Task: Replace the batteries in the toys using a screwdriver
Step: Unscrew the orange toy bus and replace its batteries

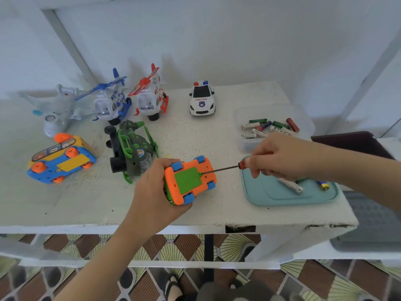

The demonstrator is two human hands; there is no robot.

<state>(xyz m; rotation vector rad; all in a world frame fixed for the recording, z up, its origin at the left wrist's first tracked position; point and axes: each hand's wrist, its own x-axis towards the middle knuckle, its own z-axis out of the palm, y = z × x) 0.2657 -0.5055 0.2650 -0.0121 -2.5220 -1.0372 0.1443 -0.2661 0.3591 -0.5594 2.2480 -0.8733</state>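
At the far left of the bench [86,203] a white plane [56,109] is standing upright. In front of it a blue and yellow bus [60,161] is lying belly up with its yellow cover in place. The blue helicopter [110,103] and the red helicopter [149,98] are standing upright, and the green helicopter [132,151] is lying on its side. Whether any of these have new cells is not showing.

The task seems to be partway along. The orange car [189,181], near the front middle of the bench, is being worked on with its green battery cover [187,180] closed. I cannot tell whether the screw is being loosened or tightened. The police car [202,101] behind is sitting on its wheels, probably waiting its turn.

The left hand [152,187] is reaching in from below and gripping the upturned car around its side, tilting the underside up. The screwdriver [221,169] is slanting down-left, its tip meeting the cover's edge. The right hand [280,157] is pinching the red handle with curled fingers, the forearm crossing over a teal tray [288,198] on which loose batteries [290,185] are lying. Behind it, a clear box [303,118] is holding more batteries.
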